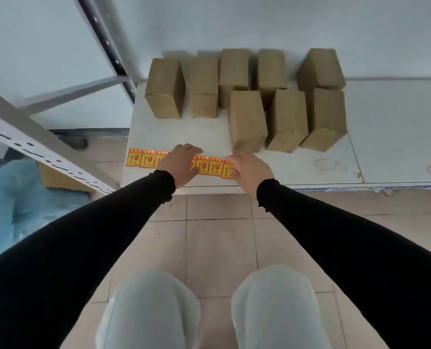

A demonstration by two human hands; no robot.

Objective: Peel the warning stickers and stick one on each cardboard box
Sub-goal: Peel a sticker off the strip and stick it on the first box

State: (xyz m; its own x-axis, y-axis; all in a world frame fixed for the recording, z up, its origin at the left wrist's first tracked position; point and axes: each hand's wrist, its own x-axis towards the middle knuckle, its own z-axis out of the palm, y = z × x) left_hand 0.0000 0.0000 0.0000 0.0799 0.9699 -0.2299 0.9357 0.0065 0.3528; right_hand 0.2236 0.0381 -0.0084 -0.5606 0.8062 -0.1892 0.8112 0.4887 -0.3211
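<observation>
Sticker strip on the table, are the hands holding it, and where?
Both rest on the sticker strip: left hand over its middle, right hand on its right end. Whether either pinches it cannot be told.

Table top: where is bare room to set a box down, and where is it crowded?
The table is bare at right front, beside the right hand and before the front boxes. A smaller free patch lies between the sticker strip and the back-left boxes. The back is crowded with boxes; both hands, including the left hand, cover the strip.

Matt brown cardboard boxes [246, 122], glossy paper sticker strip [209, 166], smooth white table [322, 162], perforated metal shelving [40, 144].
</observation>
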